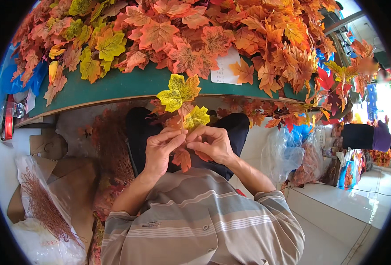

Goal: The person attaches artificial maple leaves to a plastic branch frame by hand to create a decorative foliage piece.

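Note:
Above my lap, my left hand (161, 149) pinches the thin stem of an artificial maple leaf spray between thumb and fingers. The spray's upper yellow-green leaf (173, 93) reaches up over the table edge. My right hand (214, 143) is closed beside the left, fingertips at the base of a lower yellow leaf (197, 117); its exact grip on the leaf's stem is partly hidden by the fingers. An orange leaf (182, 160) hangs below and between the two hands.
A dense heap of orange, red and yellow artificial leaves (160, 35) covers the green table (129, 84). A white paper slip (225, 70) lies there. Reddish-brown stems (45, 203) in plastic are at lower left; clear and blue bags (284, 150) stand at right.

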